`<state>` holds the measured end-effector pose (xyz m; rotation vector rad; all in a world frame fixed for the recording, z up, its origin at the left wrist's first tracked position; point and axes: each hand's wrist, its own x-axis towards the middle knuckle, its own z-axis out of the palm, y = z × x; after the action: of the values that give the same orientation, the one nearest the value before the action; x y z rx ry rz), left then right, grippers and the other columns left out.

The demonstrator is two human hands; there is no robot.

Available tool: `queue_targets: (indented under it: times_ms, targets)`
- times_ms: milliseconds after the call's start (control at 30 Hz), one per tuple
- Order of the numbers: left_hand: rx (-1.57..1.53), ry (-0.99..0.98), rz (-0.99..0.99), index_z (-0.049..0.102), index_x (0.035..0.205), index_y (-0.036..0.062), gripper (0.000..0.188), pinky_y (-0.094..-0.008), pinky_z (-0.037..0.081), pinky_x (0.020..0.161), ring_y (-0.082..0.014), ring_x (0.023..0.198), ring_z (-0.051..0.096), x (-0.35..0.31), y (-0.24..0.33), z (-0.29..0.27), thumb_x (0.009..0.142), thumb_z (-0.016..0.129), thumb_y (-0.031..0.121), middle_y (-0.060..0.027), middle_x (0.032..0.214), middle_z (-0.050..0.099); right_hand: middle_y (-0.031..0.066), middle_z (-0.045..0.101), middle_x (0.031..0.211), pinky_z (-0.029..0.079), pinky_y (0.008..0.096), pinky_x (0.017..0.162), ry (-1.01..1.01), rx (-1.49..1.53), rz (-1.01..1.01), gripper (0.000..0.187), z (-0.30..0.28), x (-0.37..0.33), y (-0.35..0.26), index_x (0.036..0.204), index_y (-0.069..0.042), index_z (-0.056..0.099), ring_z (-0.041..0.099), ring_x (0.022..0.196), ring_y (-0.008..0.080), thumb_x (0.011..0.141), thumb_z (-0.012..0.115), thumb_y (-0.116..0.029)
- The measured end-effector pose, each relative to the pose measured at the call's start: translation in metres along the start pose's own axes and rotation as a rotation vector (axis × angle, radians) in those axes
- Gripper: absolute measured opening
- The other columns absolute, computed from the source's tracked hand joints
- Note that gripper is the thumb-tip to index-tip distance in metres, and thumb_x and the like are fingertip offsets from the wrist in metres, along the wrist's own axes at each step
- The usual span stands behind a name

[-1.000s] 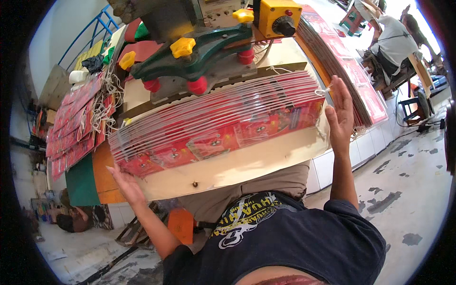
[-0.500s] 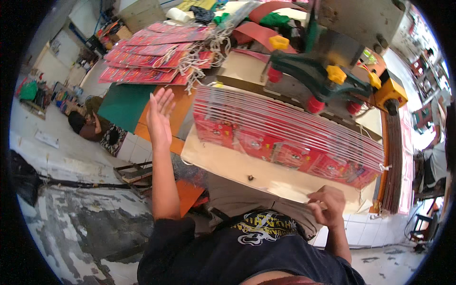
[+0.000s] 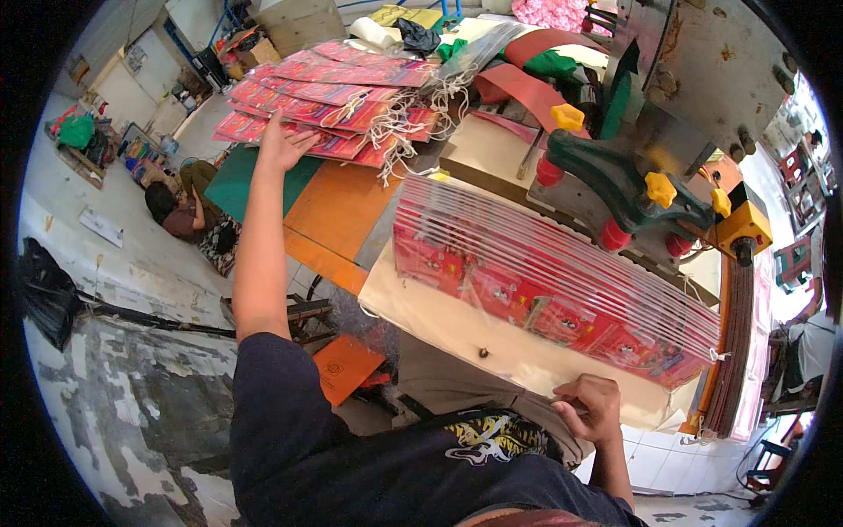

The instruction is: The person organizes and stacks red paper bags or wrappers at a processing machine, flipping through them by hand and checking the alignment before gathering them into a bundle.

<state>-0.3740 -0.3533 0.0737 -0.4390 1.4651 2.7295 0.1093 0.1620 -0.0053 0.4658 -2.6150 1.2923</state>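
Note:
My left hand [image 3: 285, 147] is stretched out at the far left, fingers apart, at the near edge of a pile of flat red printed packs [image 3: 325, 95] with white cords [image 3: 399, 132]. Whether its fingertips touch the pile I cannot tell. My right hand [image 3: 592, 407] is closed, thumb against curled fingers, at the near edge of a cream board [image 3: 430, 312]; anything inside it is hidden. On that board lies an overlapped row of red printed packs [image 3: 527, 307] with clear plastic edges, stepped one behind another.
Behind the row stands a machine with a dark green bracket [image 3: 606, 171], yellow knobs [image 3: 660, 189] and a yellow switch box [image 3: 745, 230]. A green sheet [image 3: 250, 184] and an orange board [image 3: 342, 206] lie left. A person [image 3: 183, 211] sits on the floor at far left.
My left hand has reached farther away from me, up to the pile of red packs. My right hand stays near the board's edge, its fingers still curled. The whole view has shifted slightly.

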Motion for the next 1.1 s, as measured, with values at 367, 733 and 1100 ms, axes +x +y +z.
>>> queue_targets:
  times_ms: [367, 733, 1100]
  targets:
    - [0.029, 0.086, -0.174, 0.007, 0.157, 0.0048, 0.103, -0.0456, 0.055, 0.085, -0.0483, 0.122, 0.047, 0.044, -0.001, 0.008, 0.085, 0.076, 0.029, -0.0315, 0.153, 0.018, 0.0053, 0.064, 0.062, 0.047, 0.0309, 0.05, 0.044, 0.006, -0.014, 0.013, 0.006, 0.001, 0.001, 0.083, -0.006, 0.07, 0.062, 0.053, 0.0198, 0.074, 0.076, -0.013]
    - [0.25, 0.222, 0.067, 0.06, 0.113, 0.0082, 0.04, -0.0307, 0.053, 0.071, -0.0221, 0.087, 0.058, 0.106, -0.022, -0.003, 0.08, 0.08, 0.014, -0.0087, 0.099, 0.058, 0.0081, 0.063, 0.063, 0.047, 0.0335, 0.051, 0.075, 0.016, -0.018, 0.01, 0.003, 0.004, -0.001, 0.082, -0.005, 0.07, 0.063, 0.054, 0.0234, 0.076, 0.075, -0.012]
    - [-0.179, 0.009, 0.105, 0.064, 0.114, 0.0072, 0.024, -0.0507, 0.055, 0.093, -0.0308, 0.102, 0.065, 0.116, -0.05, 0.018, 0.093, 0.064, 0.018, -0.0134, 0.11, 0.068, 0.0091, 0.063, 0.063, 0.046, 0.0344, 0.051, 0.087, 0.013, 0.019, 0.009, 0.002, 0.007, -0.008, 0.08, -0.005, 0.07, 0.062, 0.054, 0.0248, 0.078, 0.075, -0.011]
